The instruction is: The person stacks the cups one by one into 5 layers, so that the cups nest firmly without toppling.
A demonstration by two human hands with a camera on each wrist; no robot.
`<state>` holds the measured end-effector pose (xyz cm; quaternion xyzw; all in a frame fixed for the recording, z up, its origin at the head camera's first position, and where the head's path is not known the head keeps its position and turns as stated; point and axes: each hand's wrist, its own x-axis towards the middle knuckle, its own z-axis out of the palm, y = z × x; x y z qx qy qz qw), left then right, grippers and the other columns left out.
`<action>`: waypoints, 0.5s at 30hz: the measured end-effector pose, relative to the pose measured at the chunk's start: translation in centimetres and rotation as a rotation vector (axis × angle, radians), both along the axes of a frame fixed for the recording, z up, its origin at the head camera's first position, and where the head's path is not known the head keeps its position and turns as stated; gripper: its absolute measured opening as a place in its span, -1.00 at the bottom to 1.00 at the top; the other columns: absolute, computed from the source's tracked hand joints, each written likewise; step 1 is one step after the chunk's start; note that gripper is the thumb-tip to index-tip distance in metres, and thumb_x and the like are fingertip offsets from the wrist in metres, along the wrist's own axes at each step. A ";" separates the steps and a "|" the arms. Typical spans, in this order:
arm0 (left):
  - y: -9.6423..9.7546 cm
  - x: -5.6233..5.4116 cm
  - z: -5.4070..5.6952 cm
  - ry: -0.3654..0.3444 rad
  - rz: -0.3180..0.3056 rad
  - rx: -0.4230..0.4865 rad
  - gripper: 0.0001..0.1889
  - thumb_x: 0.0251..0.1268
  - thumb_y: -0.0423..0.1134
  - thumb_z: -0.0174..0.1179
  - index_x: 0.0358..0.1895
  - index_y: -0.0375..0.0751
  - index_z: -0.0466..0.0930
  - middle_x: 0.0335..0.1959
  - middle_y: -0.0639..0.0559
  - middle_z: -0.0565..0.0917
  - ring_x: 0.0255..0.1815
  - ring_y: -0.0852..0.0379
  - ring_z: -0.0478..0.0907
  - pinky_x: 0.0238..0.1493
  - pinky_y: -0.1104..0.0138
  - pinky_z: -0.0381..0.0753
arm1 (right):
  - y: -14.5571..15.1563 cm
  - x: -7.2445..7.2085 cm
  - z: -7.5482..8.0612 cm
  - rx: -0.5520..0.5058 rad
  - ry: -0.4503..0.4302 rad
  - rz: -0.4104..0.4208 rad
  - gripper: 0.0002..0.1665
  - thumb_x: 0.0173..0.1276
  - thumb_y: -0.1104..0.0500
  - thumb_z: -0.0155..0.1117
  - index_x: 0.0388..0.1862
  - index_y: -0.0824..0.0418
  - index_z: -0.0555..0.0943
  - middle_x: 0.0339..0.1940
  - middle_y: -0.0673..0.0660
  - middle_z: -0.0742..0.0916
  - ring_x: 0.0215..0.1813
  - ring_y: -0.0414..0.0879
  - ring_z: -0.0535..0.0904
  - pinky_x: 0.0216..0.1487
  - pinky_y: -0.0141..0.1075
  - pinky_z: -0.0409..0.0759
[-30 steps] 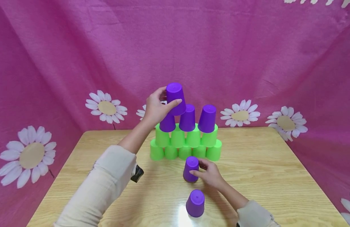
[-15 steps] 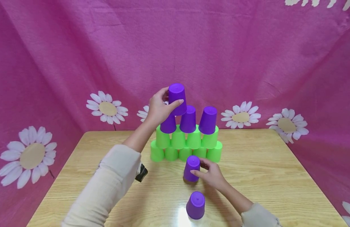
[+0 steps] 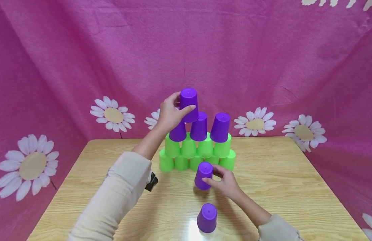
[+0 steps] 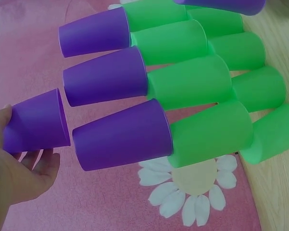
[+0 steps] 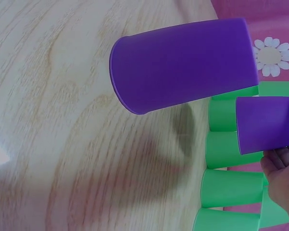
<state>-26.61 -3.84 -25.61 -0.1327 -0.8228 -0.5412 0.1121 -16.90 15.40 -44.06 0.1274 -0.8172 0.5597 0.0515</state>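
My left hand [image 3: 170, 112] grips an upside-down purple cup [image 3: 189, 100] by its side, thumb in front. In the left wrist view the rim of this held cup [image 4: 36, 122] stands a small gap above the top row. That row is three inverted purple cups [image 3: 220, 127]. They rest on two rows of green cups [image 3: 189, 147]. Nearer to me, my right hand [image 3: 226, 182] holds another inverted purple cup [image 3: 203, 175] slightly above the table, its shadow beneath. In front of it, one more purple cup [image 3: 207, 217] stands upside down on the table.
The light wooden table [image 3: 273, 187] reaches back to a pink cloth backdrop [image 3: 234, 50] printed with daisies [image 3: 113, 114]. A black object [image 3: 151, 181] shows at my left cuff.
My left hand has shifted slightly to the right with its purple cup. My right hand has raised its purple cup off the table a little. The stacked cups stay as they were.
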 end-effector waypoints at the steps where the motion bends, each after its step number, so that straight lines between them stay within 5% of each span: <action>1: 0.0 0.0 0.0 0.001 0.000 0.001 -0.36 0.09 -0.19 0.32 0.27 -0.27 0.34 0.10 -0.22 0.57 0.08 -0.10 0.55 0.13 0.18 0.54 | 0.0 0.0 0.1 0.001 0.007 -0.002 -0.51 0.07 0.29 0.40 0.01 0.42 0.54 -0.11 0.29 0.70 0.00 0.10 0.61 0.11 -0.19 0.57; 15: 0.2 -0.2 -0.4 0.008 0.020 -0.014 -0.38 0.12 -0.20 0.29 0.27 -0.29 0.35 0.06 -0.25 0.59 0.06 -0.12 0.56 0.10 0.16 0.56 | 0.6 0.2 0.9 0.010 0.053 -0.012 -0.53 0.07 0.31 0.39 -0.01 0.44 0.55 -0.15 0.29 0.71 -0.07 -0.05 0.63 0.08 -0.26 0.59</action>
